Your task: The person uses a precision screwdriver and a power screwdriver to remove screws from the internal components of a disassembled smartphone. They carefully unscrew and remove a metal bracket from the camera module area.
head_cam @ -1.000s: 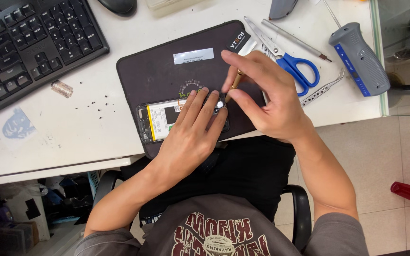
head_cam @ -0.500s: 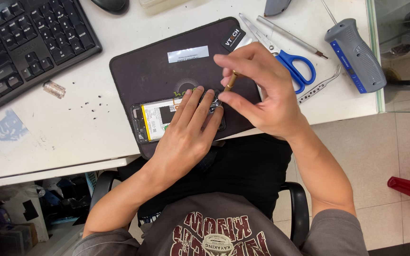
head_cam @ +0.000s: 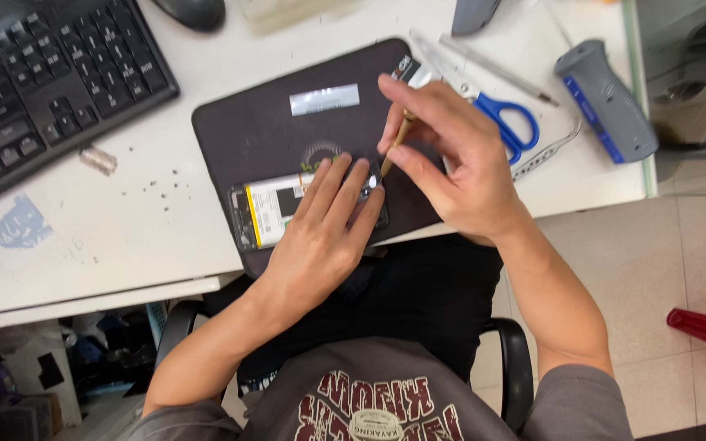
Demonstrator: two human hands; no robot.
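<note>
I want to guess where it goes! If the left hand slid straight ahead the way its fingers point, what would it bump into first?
Probably the thin brown stick held by the right hand. The left hand lies flat on the opened phone, fingers pointing up-right, and the stick's tip sits just beyond them. Height is hard to judge.

The left hand (head_cam: 320,237) has slid a little toward the mat's (head_cam: 255,135) left edge over the opened phone (head_cam: 275,212), so less of the yellow-edged battery shows than a second ago. The right hand (head_cam: 451,159) has tipped the thin brown tool (head_cam: 394,145) more upright, its tip now just beside the left fingertips (head_cam: 363,170). The view itself has drifted sideways along the bench (head_cam: 124,237).
</note>
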